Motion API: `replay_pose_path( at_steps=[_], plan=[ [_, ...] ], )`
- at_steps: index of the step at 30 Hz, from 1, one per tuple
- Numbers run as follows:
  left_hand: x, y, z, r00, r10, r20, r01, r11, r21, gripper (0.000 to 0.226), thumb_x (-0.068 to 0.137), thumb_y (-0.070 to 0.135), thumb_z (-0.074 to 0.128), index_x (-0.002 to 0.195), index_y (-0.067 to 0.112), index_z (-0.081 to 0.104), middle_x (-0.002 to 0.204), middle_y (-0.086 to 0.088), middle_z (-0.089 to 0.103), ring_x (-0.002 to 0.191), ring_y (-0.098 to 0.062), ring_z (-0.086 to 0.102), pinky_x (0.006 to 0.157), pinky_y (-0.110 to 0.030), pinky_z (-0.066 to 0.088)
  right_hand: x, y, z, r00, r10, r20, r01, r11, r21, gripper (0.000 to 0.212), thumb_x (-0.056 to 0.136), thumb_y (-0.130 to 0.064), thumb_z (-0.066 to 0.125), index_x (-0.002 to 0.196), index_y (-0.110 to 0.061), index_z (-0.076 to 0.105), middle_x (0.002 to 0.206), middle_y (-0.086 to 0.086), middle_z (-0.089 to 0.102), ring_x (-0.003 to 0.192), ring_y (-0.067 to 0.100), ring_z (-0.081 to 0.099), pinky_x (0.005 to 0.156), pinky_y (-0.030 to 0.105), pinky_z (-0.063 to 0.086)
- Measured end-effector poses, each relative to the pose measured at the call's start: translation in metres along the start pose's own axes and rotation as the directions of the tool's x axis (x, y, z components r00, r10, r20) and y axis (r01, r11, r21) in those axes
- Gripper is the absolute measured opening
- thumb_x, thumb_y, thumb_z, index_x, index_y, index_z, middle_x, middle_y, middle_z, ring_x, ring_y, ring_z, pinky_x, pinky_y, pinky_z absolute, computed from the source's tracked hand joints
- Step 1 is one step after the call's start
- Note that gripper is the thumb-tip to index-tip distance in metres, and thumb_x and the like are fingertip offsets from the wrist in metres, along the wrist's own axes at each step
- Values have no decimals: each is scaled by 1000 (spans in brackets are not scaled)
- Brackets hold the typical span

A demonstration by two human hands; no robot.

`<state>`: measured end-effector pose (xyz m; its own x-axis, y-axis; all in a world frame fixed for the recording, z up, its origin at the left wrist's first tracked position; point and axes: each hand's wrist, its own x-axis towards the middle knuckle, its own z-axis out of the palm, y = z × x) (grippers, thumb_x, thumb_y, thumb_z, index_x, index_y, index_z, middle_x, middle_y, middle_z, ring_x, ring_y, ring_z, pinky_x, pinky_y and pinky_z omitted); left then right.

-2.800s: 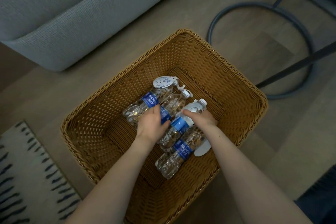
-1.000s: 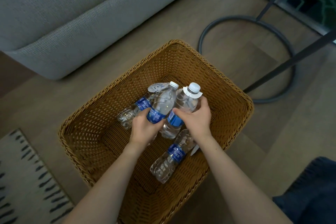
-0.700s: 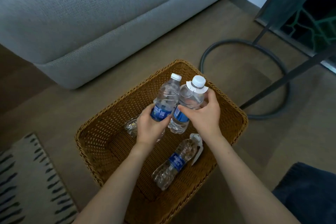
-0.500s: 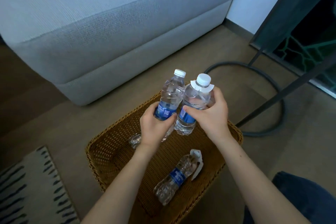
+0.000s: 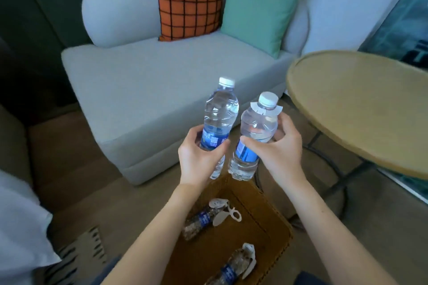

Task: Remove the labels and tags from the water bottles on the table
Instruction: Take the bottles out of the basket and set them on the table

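Our left hand grips the left bottle, our right hand the tagged bottle, both above the basket; we should stand them on the table, well inside its rim.

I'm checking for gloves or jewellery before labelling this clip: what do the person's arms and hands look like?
The left forearm and right forearm are bare to the frame's edge: no sleeve shows. The left hand and right hand wear no gloves; no watch, bracelet or ring is visible.
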<state>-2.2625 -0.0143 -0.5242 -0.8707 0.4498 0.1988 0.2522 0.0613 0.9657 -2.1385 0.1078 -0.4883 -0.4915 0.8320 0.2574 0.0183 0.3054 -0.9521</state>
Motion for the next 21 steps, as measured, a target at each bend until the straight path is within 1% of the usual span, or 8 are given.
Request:
replay_pose_path(
  at_steps=[2,8,10,11,14,18,20,21],
  plan=[
    [13,49,-13,1000,5,15,-5,1000,13,54,69,26,90,116,15,65,100,15,70,90,8,65,70,-4,47,12,-46,-4,1000,6,-2,-6,1000,20,71,63,-6,93,125,-20,61,111,-20,71,102,-4,68,75,15,58],
    [31,202,-45,996,38,85,-41,999,33,51,70,25,90,115,22,65,102,12,73,90,5,68,72,-10,53,41,-193,-32,999,-20,-37,22,999,38,64,63,-2,92,112,-28,61,98,-34,69,89,-9,69,66,8,52],
    [32,254,-53,994,46,101,-50,998,40,49,70,23,90,111,26,64,101,12,73,89,3,70,74,-16,57,46,-241,-50,998,-17,-54,19,999,36,63,63,0,92,109,-28,60,95,-37,68,86,-13,67,62,6,50],
    [32,281,-57,993,41,107,-46,998,39,47,70,22,90,111,22,66,102,9,74,89,0,71,75,-21,58,49,-266,-61,998,-16,-59,18,999,34,63,63,1,91,106,-32,60,93,-38,68,85,-13,67,62,6,50],
    [29,365,-66,991,39,129,-44,998,40,54,71,20,89,119,11,67,104,4,74,87,0,70,76,-23,59,54,-340,-99,997,9,-81,-7,1000,25,63,62,-1,92,100,-38,58,92,-35,69,84,-8,69,63,10,53],
    [13,470,-74,986,26,165,-30,999,22,57,72,22,88,123,12,65,108,3,73,92,-5,69,80,-26,59,46,-435,-158,992,27,-121,-29,999,-14,65,64,-5,93,106,-39,59,98,-28,71,90,-6,69,64,10,53],
    [0,511,-74,981,46,191,-50,999,13,57,73,21,88,124,12,63,109,2,72,95,-7,68,80,-23,58,35,-472,-188,990,24,-139,-27,999,-25,65,65,-7,93,108,-40,58,104,-22,71,95,-4,68,68,11,54],
    [-6,526,-73,976,65,207,-68,998,11,56,73,21,87,123,13,64,108,3,72,95,-8,68,79,-21,57,29,-485,-203,989,17,-145,-22,999,-34,65,66,-8,93,108,-42,58,104,-25,70,96,-6,67,69,11,54]
  ],
)
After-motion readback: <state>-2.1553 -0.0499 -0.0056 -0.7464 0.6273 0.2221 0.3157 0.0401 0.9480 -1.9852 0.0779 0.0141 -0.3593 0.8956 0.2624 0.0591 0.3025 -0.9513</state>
